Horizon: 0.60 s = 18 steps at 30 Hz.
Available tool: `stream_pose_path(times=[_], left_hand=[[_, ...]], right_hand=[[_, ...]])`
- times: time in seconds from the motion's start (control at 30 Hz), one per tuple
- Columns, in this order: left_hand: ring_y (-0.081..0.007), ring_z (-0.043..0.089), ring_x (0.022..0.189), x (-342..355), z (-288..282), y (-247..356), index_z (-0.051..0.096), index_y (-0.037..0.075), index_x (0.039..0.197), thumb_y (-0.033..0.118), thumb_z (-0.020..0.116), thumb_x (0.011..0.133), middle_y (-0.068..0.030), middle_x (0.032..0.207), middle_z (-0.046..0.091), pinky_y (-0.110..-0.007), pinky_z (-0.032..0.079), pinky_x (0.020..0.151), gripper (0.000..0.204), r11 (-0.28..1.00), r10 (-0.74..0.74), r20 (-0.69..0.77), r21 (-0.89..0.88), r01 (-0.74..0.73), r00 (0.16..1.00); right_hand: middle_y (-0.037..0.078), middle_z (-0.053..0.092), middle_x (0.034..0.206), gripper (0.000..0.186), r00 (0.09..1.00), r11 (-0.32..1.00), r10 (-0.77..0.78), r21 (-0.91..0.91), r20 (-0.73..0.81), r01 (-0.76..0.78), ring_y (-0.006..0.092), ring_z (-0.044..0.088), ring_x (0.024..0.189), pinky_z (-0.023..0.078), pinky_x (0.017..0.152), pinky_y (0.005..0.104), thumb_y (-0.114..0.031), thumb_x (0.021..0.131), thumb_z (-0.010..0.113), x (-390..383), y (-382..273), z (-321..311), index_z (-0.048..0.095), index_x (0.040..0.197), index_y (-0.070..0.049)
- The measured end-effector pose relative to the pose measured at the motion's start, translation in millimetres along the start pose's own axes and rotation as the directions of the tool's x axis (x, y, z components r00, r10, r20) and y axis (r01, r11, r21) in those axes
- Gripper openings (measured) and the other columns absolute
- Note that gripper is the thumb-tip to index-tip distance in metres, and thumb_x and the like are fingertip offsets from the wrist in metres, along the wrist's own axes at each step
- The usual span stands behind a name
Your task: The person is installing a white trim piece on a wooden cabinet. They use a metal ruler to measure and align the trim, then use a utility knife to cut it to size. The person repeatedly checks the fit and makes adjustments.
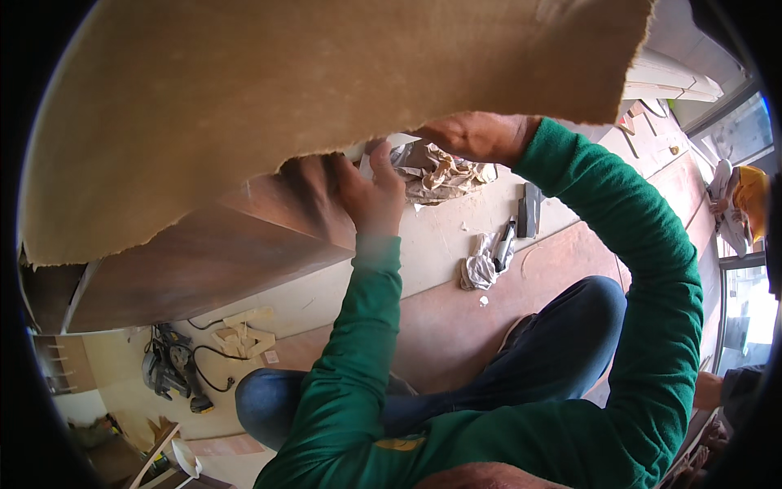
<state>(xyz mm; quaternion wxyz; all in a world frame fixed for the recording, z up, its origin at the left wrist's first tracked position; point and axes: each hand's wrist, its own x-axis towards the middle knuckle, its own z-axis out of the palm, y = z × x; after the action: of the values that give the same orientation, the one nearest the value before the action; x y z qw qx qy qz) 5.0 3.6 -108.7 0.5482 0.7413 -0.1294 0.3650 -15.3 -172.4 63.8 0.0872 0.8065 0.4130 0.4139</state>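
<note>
A broad, plain brown sheet (342,73), its near edge torn ragged, spans the top of the view; below its edge shows a white piece (402,140), mostly hidden.

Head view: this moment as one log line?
left hand: by large torn-edged brown sheet | right hand: partly hidden by sheet | crumpled brown paper: nearby

Windows (749,316) glaring at right, black curved rim
</note>
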Motion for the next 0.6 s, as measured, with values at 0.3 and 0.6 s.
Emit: stream_pose_path(times=[0.3,0.6], left_hand=[[-0.0257,0.080,0.084,-9.0,2.3,-17.2,0.049,-0.007,0.154,0.044,0.073,0.109,-0.0194,0.116,0.078,-0.038,0.066,0.068,0.072,1.000,-0.005,0.038,0.031,0.003,0.999],[-0.0201,0.074,0.073,1.4,-19.4,-6.0,0.051,-0.005,0.155,0.056,0.065,0.112,-0.0169,0.117,0.077,-0.034,0.061,0.067,0.076,0.942,-0.145,0.249,-0.263,0.211,0.958]], right_hand=[[-0.008,0.061,0.125,0.035,0.984,0.992,-0.060,-0.119,-0.166,0.041,0.0191,0.058,0.120,0.051,0.098,0.0347,-0.032,0.084,0.077,6.8,6.4,32.5,0.075,0.120,-0.030],[-0.004,0.062,0.127,0.035,0.998,0.981,-0.030,-0.189,0.056,0.040,0.0187,0.060,0.119,0.052,0.101,0.0362,-0.028,0.087,0.079,5.4,-0.4,-5.0,0.074,0.121,-0.025]])
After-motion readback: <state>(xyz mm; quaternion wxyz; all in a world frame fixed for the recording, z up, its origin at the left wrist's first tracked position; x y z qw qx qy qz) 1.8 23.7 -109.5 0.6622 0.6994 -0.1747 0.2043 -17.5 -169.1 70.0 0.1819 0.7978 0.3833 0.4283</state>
